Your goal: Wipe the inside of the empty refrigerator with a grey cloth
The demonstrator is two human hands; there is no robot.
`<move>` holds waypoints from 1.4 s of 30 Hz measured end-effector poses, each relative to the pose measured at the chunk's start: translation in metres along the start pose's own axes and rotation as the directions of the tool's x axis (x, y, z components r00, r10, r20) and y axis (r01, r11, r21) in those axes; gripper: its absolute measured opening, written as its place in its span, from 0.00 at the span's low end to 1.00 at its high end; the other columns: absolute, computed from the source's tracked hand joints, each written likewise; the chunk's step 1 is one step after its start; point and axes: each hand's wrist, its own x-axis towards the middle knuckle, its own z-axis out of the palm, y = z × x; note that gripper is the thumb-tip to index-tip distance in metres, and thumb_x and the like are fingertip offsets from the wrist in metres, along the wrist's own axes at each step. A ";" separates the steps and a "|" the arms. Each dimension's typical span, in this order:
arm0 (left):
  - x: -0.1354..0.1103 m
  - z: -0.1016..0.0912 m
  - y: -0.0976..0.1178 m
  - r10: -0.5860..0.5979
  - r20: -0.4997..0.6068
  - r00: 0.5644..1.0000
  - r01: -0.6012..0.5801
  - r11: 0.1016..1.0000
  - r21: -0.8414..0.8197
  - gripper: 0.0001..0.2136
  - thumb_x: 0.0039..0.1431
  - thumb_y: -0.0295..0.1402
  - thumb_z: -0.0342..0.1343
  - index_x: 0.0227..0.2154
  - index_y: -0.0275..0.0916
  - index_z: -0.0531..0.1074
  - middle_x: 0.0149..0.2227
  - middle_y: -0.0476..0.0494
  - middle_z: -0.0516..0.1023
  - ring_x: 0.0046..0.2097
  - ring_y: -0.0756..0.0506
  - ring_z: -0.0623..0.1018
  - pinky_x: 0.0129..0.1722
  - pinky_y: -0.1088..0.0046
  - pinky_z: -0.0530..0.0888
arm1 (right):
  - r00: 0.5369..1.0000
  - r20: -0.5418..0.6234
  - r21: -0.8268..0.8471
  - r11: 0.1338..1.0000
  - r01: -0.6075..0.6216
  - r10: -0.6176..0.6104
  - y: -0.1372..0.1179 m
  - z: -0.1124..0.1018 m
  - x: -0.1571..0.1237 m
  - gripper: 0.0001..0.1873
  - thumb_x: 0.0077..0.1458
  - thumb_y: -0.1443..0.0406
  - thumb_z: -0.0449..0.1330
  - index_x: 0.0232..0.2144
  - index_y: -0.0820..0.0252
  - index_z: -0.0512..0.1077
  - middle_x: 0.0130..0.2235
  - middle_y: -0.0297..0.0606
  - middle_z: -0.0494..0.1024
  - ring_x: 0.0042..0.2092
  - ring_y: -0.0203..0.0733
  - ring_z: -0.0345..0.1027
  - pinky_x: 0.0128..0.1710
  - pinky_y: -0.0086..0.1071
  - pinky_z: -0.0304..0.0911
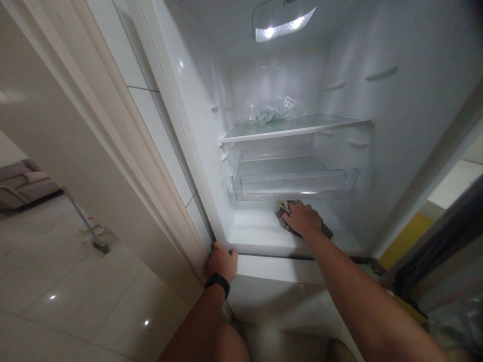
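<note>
My right hand presses a dark patterned cloth on the white floor of an open refrigerator, with fingers closed over it. Part of the cloth sticks out beside the wrist. My left hand, with a black band on its wrist, is curled round the refrigerator's lower left front edge; some of its fingertips are hidden. Just above my right hand is a clear plastic drawer.
A glass shelf with a crumpled clear plastic bag spans the refrigerator above the drawer. A lit lamp is overhead. A door frame stands close on the left. Beyond it, a long-handled broom or squeegee is on the tiles.
</note>
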 end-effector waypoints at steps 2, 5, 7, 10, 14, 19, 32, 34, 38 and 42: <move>0.000 0.000 0.001 -0.004 0.002 1.000 0.004 1.000 0.003 0.18 0.64 0.43 0.49 0.49 0.35 0.66 0.40 0.31 0.83 0.44 0.33 0.84 0.39 0.61 0.77 | 1.000 0.002 0.000 1.000 0.006 -0.006 0.000 0.001 0.000 0.29 0.66 0.45 0.47 0.57 0.54 0.72 0.56 0.53 0.73 0.54 0.59 0.67 0.51 0.50 0.64; 0.000 -0.002 0.002 -0.011 0.009 1.000 0.011 1.000 0.008 0.19 0.64 0.43 0.49 0.50 0.34 0.66 0.41 0.31 0.83 0.44 0.33 0.84 0.40 0.61 0.77 | 1.000 -0.011 -0.007 1.000 0.020 -0.020 0.000 0.002 0.000 0.30 0.66 0.45 0.46 0.56 0.54 0.72 0.57 0.53 0.72 0.54 0.59 0.67 0.50 0.49 0.64; -0.001 -0.003 0.003 -0.013 0.014 1.000 0.013 1.000 0.012 0.19 0.64 0.43 0.49 0.51 0.34 0.65 0.41 0.30 0.83 0.45 0.34 0.84 0.41 0.62 0.77 | 1.000 -0.013 -0.012 1.000 0.028 -0.028 0.001 0.003 0.000 0.29 0.66 0.45 0.47 0.55 0.54 0.72 0.56 0.53 0.73 0.53 0.58 0.67 0.50 0.48 0.64; -0.001 -0.004 0.003 -0.018 0.020 1.000 0.018 1.000 0.016 0.19 0.64 0.44 0.50 0.51 0.34 0.65 0.40 0.30 0.83 0.45 0.35 0.84 0.41 0.62 0.77 | 0.999 -0.019 -0.012 0.999 0.035 -0.035 0.001 0.004 0.000 0.29 0.66 0.45 0.47 0.55 0.54 0.72 0.56 0.52 0.73 0.53 0.58 0.67 0.49 0.48 0.64; -0.002 -0.005 0.003 -0.024 0.021 0.999 0.024 1.000 0.020 0.19 0.64 0.44 0.49 0.50 0.35 0.65 0.41 0.31 0.83 0.44 0.34 0.84 0.41 0.62 0.77 | 0.999 -0.007 -0.010 0.999 0.037 -0.037 0.000 0.002 -0.001 0.29 0.66 0.46 0.47 0.56 0.54 0.72 0.56 0.53 0.73 0.54 0.59 0.67 0.50 0.49 0.63; -0.002 -0.004 0.003 -0.006 0.013 1.000 0.006 1.000 0.025 0.18 0.64 0.43 0.49 0.49 0.35 0.65 0.40 0.31 0.83 0.45 0.34 0.84 0.41 0.62 0.77 | 0.999 -0.004 -0.008 0.999 0.040 -0.040 0.000 0.001 -0.001 0.31 0.66 0.44 0.45 0.57 0.54 0.72 0.57 0.54 0.73 0.54 0.59 0.67 0.50 0.50 0.64; 0.000 0.000 0.002 -0.012 -0.002 1.000 0.012 0.999 0.033 0.18 0.64 0.43 0.48 0.50 0.35 0.64 0.40 0.31 0.83 0.43 0.32 0.84 0.40 0.59 0.77 | 0.988 -0.002 0.034 0.988 0.152 -0.152 -0.033 -0.003 -0.007 0.28 0.65 0.48 0.50 0.60 0.51 0.69 0.60 0.49 0.73 0.53 0.59 0.68 0.49 0.47 0.65; 0.000 0.000 0.003 -0.014 0.007 1.000 0.014 0.999 0.032 0.19 0.64 0.44 0.49 0.49 0.35 0.64 0.40 0.31 0.83 0.43 0.33 0.84 0.39 0.59 0.77 | 0.985 0.005 0.043 0.984 0.171 -0.172 -0.044 -0.003 -0.008 0.28 0.65 0.48 0.50 0.60 0.50 0.69 0.58 0.49 0.74 0.53 0.59 0.68 0.49 0.47 0.65; -0.001 -0.003 0.004 -0.028 0.015 0.999 0.027 0.999 0.043 0.20 0.64 0.44 0.50 0.50 0.34 0.65 0.41 0.30 0.83 0.45 0.34 0.84 0.41 0.61 0.77 | 0.980 0.024 0.059 0.979 0.196 -0.198 -0.063 -0.003 -0.007 0.27 0.65 0.48 0.50 0.59 0.51 0.70 0.59 0.50 0.73 0.55 0.58 0.67 0.51 0.47 0.65; -0.002 -0.006 0.007 -0.042 0.021 0.999 0.041 0.998 0.056 0.20 0.63 0.44 0.50 0.50 0.34 0.65 0.42 0.29 0.83 0.45 0.33 0.84 0.40 0.61 0.77 | 0.969 0.069 0.085 0.969 0.231 -0.237 -0.086 -0.004 -0.002 0.27 0.65 0.49 0.50 0.60 0.51 0.70 0.59 0.50 0.74 0.57 0.59 0.66 0.53 0.48 0.64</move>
